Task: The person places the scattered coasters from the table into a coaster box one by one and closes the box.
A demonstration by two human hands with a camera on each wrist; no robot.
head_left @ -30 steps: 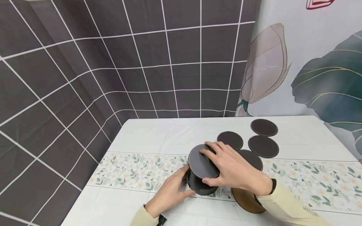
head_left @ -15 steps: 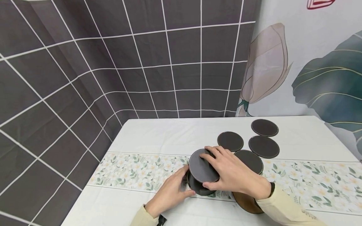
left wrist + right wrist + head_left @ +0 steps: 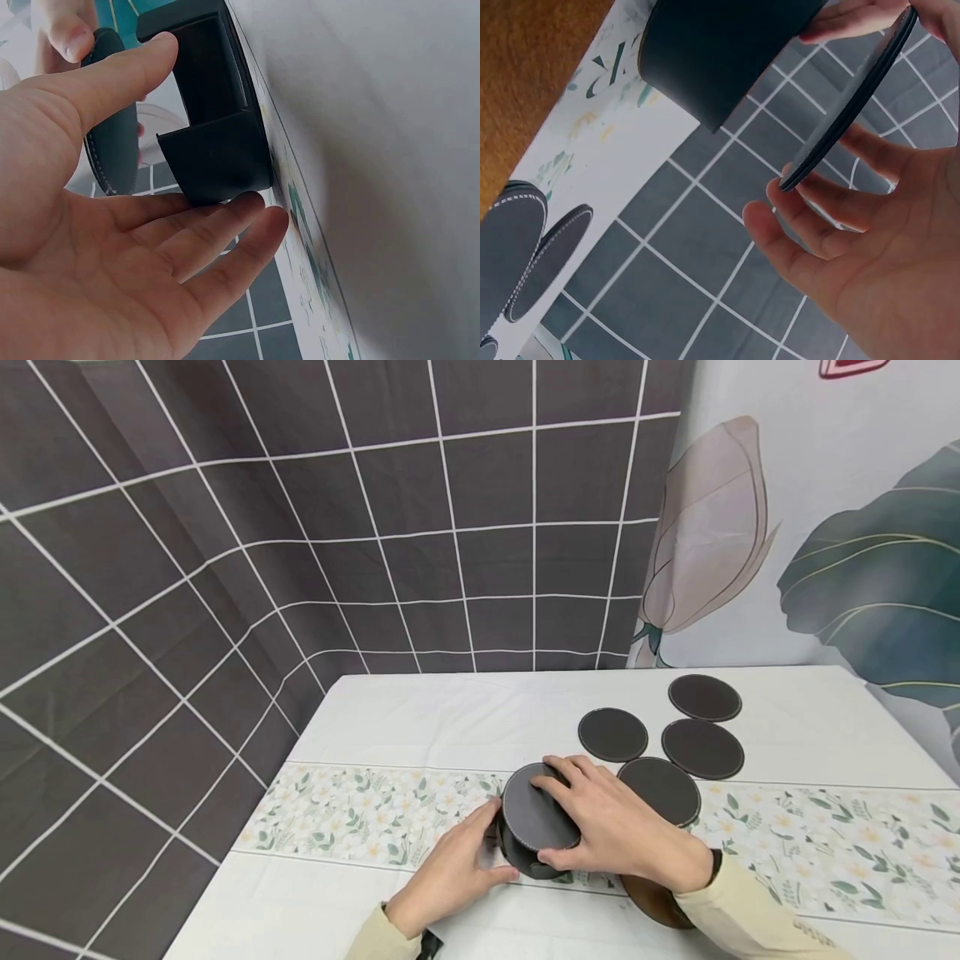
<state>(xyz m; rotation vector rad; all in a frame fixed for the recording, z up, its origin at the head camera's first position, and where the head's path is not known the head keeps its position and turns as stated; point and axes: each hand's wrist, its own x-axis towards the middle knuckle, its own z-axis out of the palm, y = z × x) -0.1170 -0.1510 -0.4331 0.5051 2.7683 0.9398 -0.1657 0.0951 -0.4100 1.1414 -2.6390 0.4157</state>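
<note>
Coaster (image 3: pixel 534 814): dark round disc, pinched in my right grip (image 3: pixel 611 827) atop the holder (image 3: pixel 525 856) on the surface (image 3: pixel 420 727). Left grip (image 3: pixel 457 872), fingers straight, steadies the holder. Four more coasters (image 3: pixel 612 734) lie behind.

The right hand (image 3: pixel 615 827) is covering part of the dark coaster (image 3: pixel 536 814) and most of the brown disc (image 3: pixel 652 902) beneath its wrist. The holder (image 3: pixel 528 860) is sitting half hidden between both hands, its inside not showing.
</note>
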